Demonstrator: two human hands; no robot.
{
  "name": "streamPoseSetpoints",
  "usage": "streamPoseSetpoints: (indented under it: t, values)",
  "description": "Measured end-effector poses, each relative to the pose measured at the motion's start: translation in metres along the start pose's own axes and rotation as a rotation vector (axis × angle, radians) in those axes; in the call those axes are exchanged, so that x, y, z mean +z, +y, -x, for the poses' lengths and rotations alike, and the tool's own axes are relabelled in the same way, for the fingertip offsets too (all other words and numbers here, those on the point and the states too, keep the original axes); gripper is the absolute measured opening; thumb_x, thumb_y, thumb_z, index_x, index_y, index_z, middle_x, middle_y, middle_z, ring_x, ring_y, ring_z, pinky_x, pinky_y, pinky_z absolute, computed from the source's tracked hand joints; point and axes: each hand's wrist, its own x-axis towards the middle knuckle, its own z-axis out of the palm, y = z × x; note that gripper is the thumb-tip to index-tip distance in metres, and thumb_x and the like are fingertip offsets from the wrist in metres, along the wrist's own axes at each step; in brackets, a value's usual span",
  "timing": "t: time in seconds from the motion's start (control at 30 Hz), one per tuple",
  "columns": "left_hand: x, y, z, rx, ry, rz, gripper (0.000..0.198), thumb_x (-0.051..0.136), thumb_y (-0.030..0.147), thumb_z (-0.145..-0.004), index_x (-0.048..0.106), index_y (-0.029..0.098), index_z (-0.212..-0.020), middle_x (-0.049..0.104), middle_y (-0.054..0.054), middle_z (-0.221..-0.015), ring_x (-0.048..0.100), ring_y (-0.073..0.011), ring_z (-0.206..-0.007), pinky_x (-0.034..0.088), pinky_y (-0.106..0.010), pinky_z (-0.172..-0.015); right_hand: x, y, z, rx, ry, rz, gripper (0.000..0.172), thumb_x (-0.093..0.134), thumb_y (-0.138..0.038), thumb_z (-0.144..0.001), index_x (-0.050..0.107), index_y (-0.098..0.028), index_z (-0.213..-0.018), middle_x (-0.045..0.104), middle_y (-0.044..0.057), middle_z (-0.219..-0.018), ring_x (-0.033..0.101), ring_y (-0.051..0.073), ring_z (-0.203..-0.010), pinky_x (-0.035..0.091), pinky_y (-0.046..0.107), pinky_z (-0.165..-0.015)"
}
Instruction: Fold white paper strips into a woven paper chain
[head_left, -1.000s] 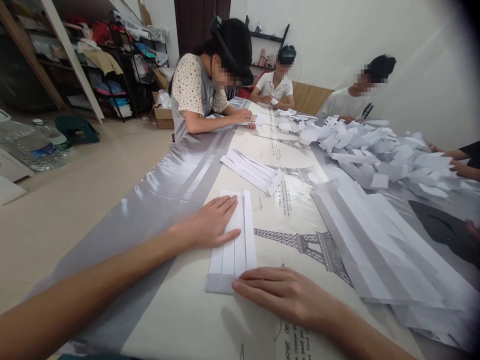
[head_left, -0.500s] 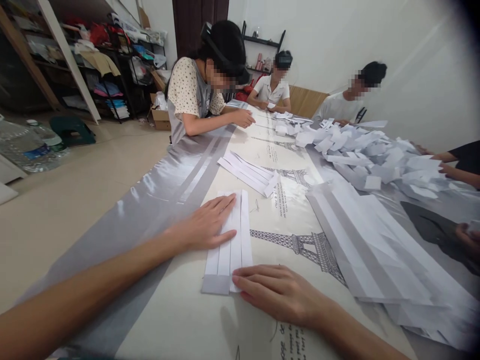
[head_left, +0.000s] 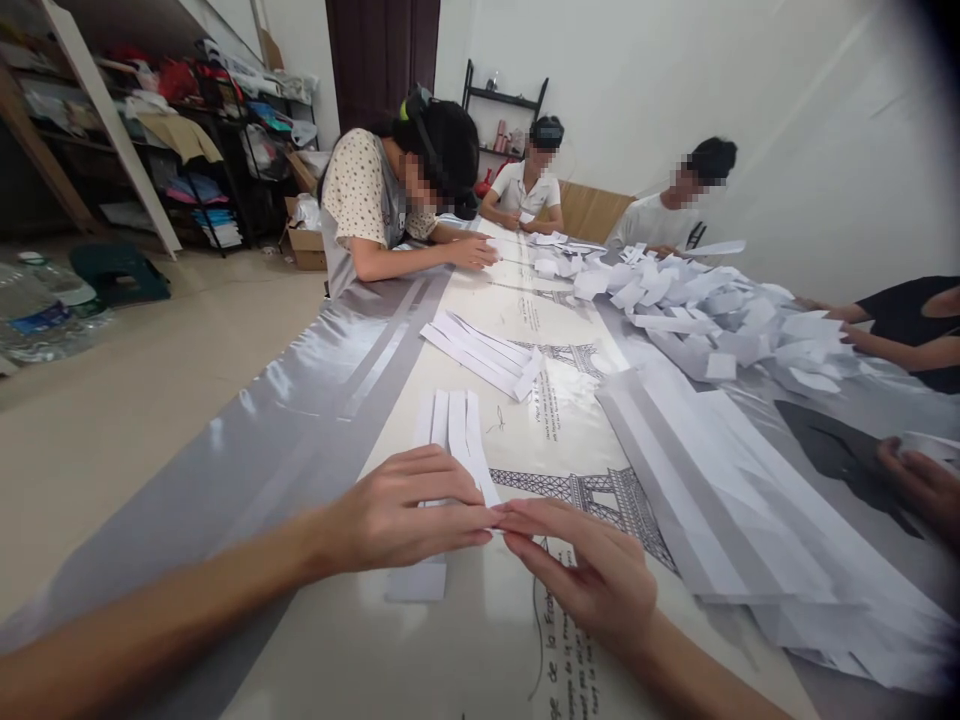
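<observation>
Several white paper strips (head_left: 442, 420) lie side by side on the printed tablecloth (head_left: 360, 640) in front of me; their near end (head_left: 417, 582) shows below my left hand. My left hand (head_left: 420, 505) reaches over them, fingers pressed together at the lower end of the rightmost strip (head_left: 474, 450). Meeting it there, my right hand (head_left: 581, 560) pinches the same strip end. The fingertips of both hands touch, and the paper between them is mostly hidden.
Another fan of strips (head_left: 484, 355) lies farther up the table. Large folded sheets (head_left: 735, 490) are at the right, with a heap of paper pieces (head_left: 697, 300) behind. Several people sit around the table; a person's hand (head_left: 922, 480) is at the right edge.
My left hand has moved from lying flat on the strips down toward my right hand. The rightmost strip's lower end is now lifted and pinched. The view has shifted slightly.
</observation>
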Motion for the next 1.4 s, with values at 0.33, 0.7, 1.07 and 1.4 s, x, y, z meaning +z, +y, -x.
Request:
streamPoseSetpoints:
  t: [0.33, 0.7, 1.07, 1.4]
  values:
    - [0.007, -0.005, 0.006, -0.066, 0.069, 0.063, 0.007, 0.068, 0.013, -0.093, 0.068, 0.017, -0.100, 0.071, -0.005, -0.084, 0.064, -0.0155, -0.077, 0.056, -0.030, -0.071, -0.001, 0.010, 0.002, -0.070, 0.022, 0.135, 0.032, 0.071, 0.000, -0.085, 0.073, -0.021, -0.109, 0.072, 0.006, -0.086, 0.067, 0.019, -0.074, 0.060, 0.035, -0.061]
    - [0.006, -0.005, 0.007, -0.059, 0.058, 0.057, 0.007, 0.066, 0.012, -0.094, 0.067, 0.018, -0.097, 0.070, -0.005, -0.083, 0.063, -0.0158, -0.077, 0.057, -0.031, -0.070, 0.004, 0.013, 0.004, -0.181, 0.026, 0.220, 0.031, 0.072, 0.001, -0.084, 0.072, -0.016, -0.110, 0.070, 0.005, -0.082, 0.065, 0.017, -0.070, 0.057, 0.031, -0.059]
    - [0.002, -0.004, 0.007, 0.001, 0.008, -0.052, 0.012, 0.064, 0.008, -0.094, 0.064, 0.017, -0.102, 0.068, -0.004, -0.082, 0.063, -0.0158, -0.078, 0.056, -0.031, -0.071, 0.002, 0.016, 0.010, -0.187, -0.023, 0.240, 0.031, 0.064, 0.001, -0.088, 0.070, -0.019, -0.111, 0.069, 0.004, -0.083, 0.064, 0.016, -0.070, 0.055, 0.030, -0.059]
    - [-0.007, -0.001, 0.002, 0.143, -0.075, -0.148, 0.007, 0.061, 0.008, -0.095, 0.064, 0.014, -0.098, 0.069, -0.006, -0.081, 0.065, -0.0181, -0.078, 0.057, -0.032, -0.071, -0.005, 0.016, 0.012, -0.244, -0.157, 0.264, 0.036, 0.063, 0.000, -0.089, 0.064, -0.016, -0.122, 0.070, 0.006, -0.088, 0.063, 0.018, -0.076, 0.055, 0.032, -0.060]
